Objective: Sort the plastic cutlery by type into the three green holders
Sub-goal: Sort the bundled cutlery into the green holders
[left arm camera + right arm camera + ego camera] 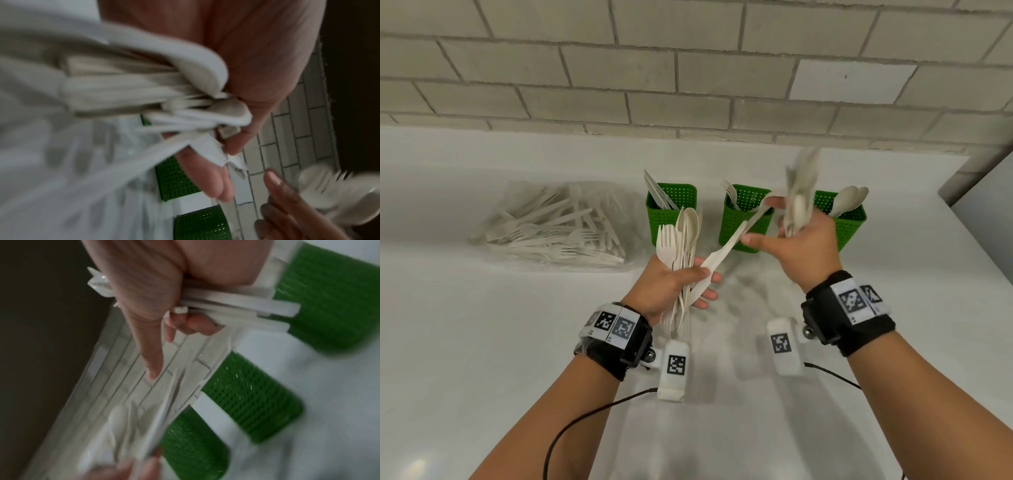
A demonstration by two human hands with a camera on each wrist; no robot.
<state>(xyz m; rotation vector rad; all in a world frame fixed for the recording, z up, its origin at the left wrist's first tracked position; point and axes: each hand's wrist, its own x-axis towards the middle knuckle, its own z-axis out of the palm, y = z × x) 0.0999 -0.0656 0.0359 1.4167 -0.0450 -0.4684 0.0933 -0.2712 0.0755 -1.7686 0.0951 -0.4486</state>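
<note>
Three green holders stand in a row on the counter: the left holder (671,214) has knives, the middle holder (743,222) forks, the right holder (851,224) spoons. My left hand (702,284) grips a mixed bundle of cutlery (681,240), tips up, with a knife (722,253) sticking out to the right. My right hand (784,226) grips a second, motion-blurred bundle (799,192) upright over the gap between the middle and right holders. Its thumb points at the knife's handle end; contact cannot be told. The right wrist view shows the gripped handles (236,305).
A clear plastic bag (551,226) with several loose forks and knives lies on the white counter (482,342) at the left. A brick wall (688,68) runs behind the holders. The counter's right edge (962,219) lies just past the right holder.
</note>
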